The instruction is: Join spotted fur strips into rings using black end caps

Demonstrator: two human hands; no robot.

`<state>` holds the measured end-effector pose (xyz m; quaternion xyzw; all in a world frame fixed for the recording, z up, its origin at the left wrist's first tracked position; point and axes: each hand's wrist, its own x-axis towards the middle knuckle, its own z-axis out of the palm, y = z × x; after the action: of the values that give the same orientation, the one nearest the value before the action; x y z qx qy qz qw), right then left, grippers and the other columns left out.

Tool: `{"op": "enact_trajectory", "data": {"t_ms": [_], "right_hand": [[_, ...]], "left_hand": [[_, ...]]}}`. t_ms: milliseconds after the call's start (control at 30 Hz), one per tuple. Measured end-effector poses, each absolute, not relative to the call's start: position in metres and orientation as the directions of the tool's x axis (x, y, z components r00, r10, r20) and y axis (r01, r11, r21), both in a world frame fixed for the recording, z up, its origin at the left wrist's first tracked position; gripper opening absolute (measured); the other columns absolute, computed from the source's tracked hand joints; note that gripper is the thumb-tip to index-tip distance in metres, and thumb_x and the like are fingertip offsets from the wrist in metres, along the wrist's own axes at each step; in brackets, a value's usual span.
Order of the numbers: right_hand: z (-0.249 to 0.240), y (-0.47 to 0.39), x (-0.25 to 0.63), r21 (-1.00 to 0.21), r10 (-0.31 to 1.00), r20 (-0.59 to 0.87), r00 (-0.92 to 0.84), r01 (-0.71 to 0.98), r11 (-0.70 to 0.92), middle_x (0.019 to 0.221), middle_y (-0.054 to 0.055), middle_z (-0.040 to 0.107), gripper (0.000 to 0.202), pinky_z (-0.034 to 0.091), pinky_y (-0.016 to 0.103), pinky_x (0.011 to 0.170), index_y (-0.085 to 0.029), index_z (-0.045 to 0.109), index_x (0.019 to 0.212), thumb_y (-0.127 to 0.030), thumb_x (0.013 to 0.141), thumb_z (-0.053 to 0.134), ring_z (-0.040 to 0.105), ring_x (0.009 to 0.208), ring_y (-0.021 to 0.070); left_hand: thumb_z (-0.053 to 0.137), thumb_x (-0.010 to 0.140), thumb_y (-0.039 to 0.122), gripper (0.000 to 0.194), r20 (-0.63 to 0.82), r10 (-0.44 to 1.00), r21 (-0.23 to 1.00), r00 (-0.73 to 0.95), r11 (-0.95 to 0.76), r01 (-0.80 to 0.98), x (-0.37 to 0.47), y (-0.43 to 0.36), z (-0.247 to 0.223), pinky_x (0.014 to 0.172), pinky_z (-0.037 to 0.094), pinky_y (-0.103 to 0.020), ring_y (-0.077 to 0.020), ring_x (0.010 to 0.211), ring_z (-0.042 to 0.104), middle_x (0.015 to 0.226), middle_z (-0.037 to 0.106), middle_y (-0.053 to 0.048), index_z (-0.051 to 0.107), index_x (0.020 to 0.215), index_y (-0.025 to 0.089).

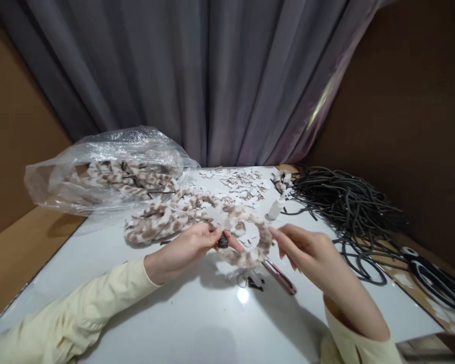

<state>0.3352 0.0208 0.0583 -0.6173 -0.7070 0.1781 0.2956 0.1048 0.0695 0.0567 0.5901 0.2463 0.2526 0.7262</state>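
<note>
A fluffy white-and-brown plush ring is held up over the table in front of me. My left hand grips its left side, thumb on top, beside a dark wound or knotted piece. At the ring's right edge, my right hand has its thumb and forefinger pinched together on the plush; its other fingers are curled. Below the ring lie a pink utility knife, a small metal ring and a small black piece. A white bottle stands behind my right hand.
More plush rings are piled at left, with others inside a clear plastic bag. Small metal parts are scattered at the back. Black cords heap at right, near scissors. Cardboard walls flank the white table.
</note>
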Motion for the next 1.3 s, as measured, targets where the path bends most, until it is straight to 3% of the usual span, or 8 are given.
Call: {"op": "enact_trajectory", "data": {"t_ms": [200, 400, 467, 567, 667, 767, 1033, 1300], "right_hand": [[0.0, 0.009, 0.345, -0.195, 0.984, 0.146, -0.098, 0.973, 0.126, 0.083, 0.006, 0.059, 0.015, 0.041, 0.025, 0.054, -0.018, 0.058, 0.081, -0.029, 0.084, 0.049, 0.057, 0.074, 0.0192], [-0.023, 0.008, 0.338, 0.085, 0.958, 0.218, -0.189, 0.981, 0.174, 0.082, 0.009, 0.058, 0.021, 0.044, 0.03, 0.06, -0.014, 0.058, 0.081, -0.006, 0.082, 0.039, 0.056, 0.076, 0.0218], [-0.024, 0.006, 0.344, 0.028, 0.955, 0.242, -0.173, 0.985, 0.172, 0.084, 0.01, 0.059, 0.024, 0.043, 0.029, 0.059, -0.014, 0.058, 0.081, -0.004, 0.081, 0.036, 0.056, 0.076, 0.0215], [-0.019, -0.001, 0.355, -0.31, 0.951, 0.301, -0.066, 0.937, 0.163, 0.08, 0.008, 0.06, 0.02, 0.043, 0.028, 0.06, -0.016, 0.057, 0.085, -0.015, 0.087, 0.037, 0.057, 0.07, 0.0184], [-0.007, -0.013, 0.351, -0.724, 0.954, 0.246, 0.171, 0.687, 0.064, 0.056, 0.001, 0.054, 0.024, 0.043, 0.025, 0.054, -0.016, 0.058, 0.09, -0.035, 0.087, 0.044, 0.052, 0.053, 0.0141], [0.01, -0.024, 0.328, -0.93, 0.911, 0.068, 0.407, 0.355, -0.089, 0.048, -0.003, 0.048, 0.035, 0.033, 0.021, 0.04, -0.016, 0.057, 0.097, -0.046, 0.08, 0.054, 0.043, 0.043, 0.011], [0.037, -0.019, 0.269, -0.98, 0.949, -0.149, 0.277, 0.09, -0.18, 0.048, -0.005, 0.044, 0.031, 0.024, 0.017, 0.036, -0.015, 0.062, 0.071, -0.039, 0.058, 0.075, 0.032, 0.041, 0.0051], [0.021, -0.016, 0.276, -0.966, 0.982, -0.078, 0.175, 0.23, -0.117, 0.049, -0.002, 0.045, 0.033, 0.02, 0.019, 0.035, -0.012, 0.064, 0.067, -0.045, 0.069, 0.066, 0.028, 0.041, 0.0051]], "left_hand": [[0.049, 0.087, 0.038, 0.034, -0.205, 0.719, 0.948, 0.664, 0.315, -0.048, 0.106, 0.066, 0.049, 0.094, 0.034, -0.036, -0.0263, 0.11, 0.051, 0.106, 0.066, -0.01, 0.069, 0.096, 0.012], [0.058, 0.083, 0.033, 0.021, -0.252, 0.763, 0.885, 0.595, 0.431, -0.178, 0.108, 0.065, 0.044, 0.094, 0.034, -0.036, -0.025, 0.116, 0.047, 0.11, 0.065, -0.01, 0.063, 0.077, 0.014], [0.058, 0.082, 0.033, 0.021, -0.252, 0.768, 0.876, 0.589, 0.44, -0.197, 0.109, 0.065, 0.046, 0.094, 0.035, -0.036, -0.0245, 0.114, 0.049, 0.109, 0.066, -0.01, 0.06, 0.073, 0.014], [0.058, 0.083, 0.034, 0.021, -0.251, 0.796, 0.896, 0.551, 0.407, -0.178, 0.109, 0.064, 0.048, 0.094, 0.036, -0.036, -0.0242, 0.112, 0.051, 0.109, 0.066, -0.01, 0.059, 0.075, 0.015], [0.058, 0.083, 0.036, 0.022, -0.202, 0.827, 0.939, 0.525, 0.316, -0.137, 0.109, 0.064, 0.046, 0.095, 0.035, -0.035, -0.0233, 0.111, 0.052, 0.111, 0.065, -0.009, 0.061, 0.078, 0.015], [0.055, 0.085, 0.035, 0.022, -0.113, 0.817, 0.965, 0.566, 0.225, -0.133, 0.11, 0.064, 0.043, 0.096, 0.036, -0.033, -0.0221, 0.111, 0.053, 0.114, 0.063, -0.008, 0.065, 0.087, 0.015], [0.05, 0.088, 0.031, 0.026, -0.106, 0.8, 0.976, 0.59, 0.196, -0.09, 0.113, 0.058, 0.043, 0.083, 0.044, -0.029, -0.021, 0.098, 0.059, 0.111, 0.065, -0.008, 0.065, 0.101, 0.014], [0.051, 0.088, 0.033, 0.024, -0.023, 0.808, 0.993, 0.588, 0.087, -0.082, 0.112, 0.059, 0.034, 0.091, 0.04, -0.03, -0.0216, 0.106, 0.055, 0.111, 0.064, -0.008, 0.064, 0.098, 0.016]]}}
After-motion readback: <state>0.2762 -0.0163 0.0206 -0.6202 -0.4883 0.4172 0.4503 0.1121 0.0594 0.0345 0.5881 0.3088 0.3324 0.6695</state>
